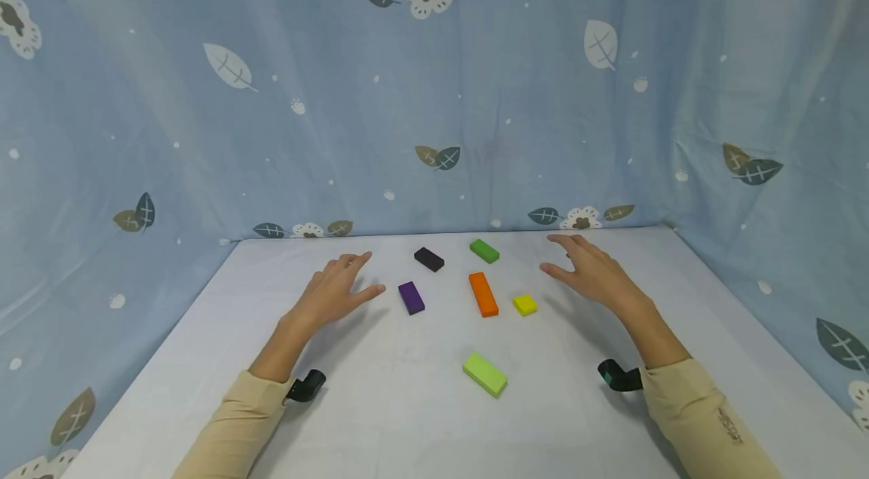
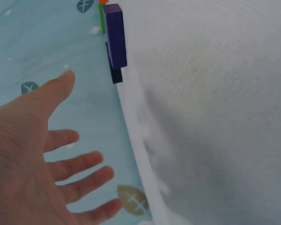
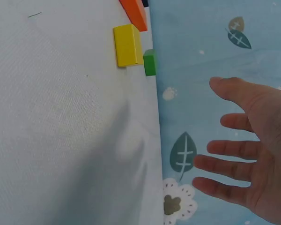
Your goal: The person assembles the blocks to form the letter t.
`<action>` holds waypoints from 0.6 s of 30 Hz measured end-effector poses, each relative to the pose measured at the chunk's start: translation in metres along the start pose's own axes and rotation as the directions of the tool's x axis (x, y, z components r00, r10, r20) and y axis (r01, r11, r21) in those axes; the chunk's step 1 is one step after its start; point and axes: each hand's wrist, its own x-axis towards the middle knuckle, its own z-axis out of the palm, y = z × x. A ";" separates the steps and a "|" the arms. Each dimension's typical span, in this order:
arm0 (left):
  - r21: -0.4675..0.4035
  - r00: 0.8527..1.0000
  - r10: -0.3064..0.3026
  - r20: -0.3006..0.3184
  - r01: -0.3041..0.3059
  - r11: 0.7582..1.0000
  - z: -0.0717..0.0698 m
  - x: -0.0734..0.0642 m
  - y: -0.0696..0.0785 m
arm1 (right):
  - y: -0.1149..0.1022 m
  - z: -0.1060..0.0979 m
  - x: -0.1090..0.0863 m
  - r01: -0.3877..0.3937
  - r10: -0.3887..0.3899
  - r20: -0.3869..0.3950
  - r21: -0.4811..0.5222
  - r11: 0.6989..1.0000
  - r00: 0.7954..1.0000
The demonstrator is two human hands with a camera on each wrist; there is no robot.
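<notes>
My left hand (image 1: 333,292) hovers over the left part of the table with its fingers spread, holding nothing. Nearest to it lies a purple block (image 1: 411,298), which the left wrist view also shows beyond the thumb. A black block (image 1: 429,259) lies farther back. On the other side, my right hand (image 1: 592,269) is held above the table, fingers apart and bare. The small yellow block (image 1: 525,305) is nearest to it. An orange block (image 1: 483,294) lies in the middle, a green block (image 1: 484,251) behind it and a lime-green block (image 1: 485,375) nearer to me.
All the blocks lie apart on a white tabletop (image 1: 380,419). A blue curtain (image 1: 502,109) with leaves and flowers hangs behind the table and along its sides. A black wrist device (image 1: 307,386) sticks out at the left cuff, another black device (image 1: 619,376) at the right.
</notes>
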 end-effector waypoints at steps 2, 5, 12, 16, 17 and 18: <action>0.000 1.000 0.009 -0.004 -0.009 1.000 0.001 0.001 0.001 | -0.002 0.000 0.001 0.009 -0.009 -0.001 0.001 1.000 1.000; -0.006 1.000 0.026 -0.009 -0.026 1.000 0.001 0.004 0.002 | -0.004 -0.001 0.003 0.020 -0.020 0.003 0.004 1.000 1.000; -0.035 0.999 0.046 0.021 -0.045 0.998 0.005 0.007 0.008 | -0.011 0.000 0.007 0.030 -0.030 0.004 0.027 0.999 1.000; -0.070 0.997 0.024 0.071 -0.019 0.997 0.006 0.009 0.013 | -0.015 0.000 0.009 0.027 -0.027 0.008 0.045 0.999 1.000; -0.076 0.996 0.018 0.082 -0.012 0.997 0.006 0.010 0.014 | -0.016 0.001 0.009 0.026 -0.026 0.011 0.050 0.998 1.000; -0.082 0.996 0.014 0.089 -0.006 0.997 0.006 0.011 0.016 | -0.017 0.001 0.009 0.025 -0.026 0.015 0.053 0.998 1.000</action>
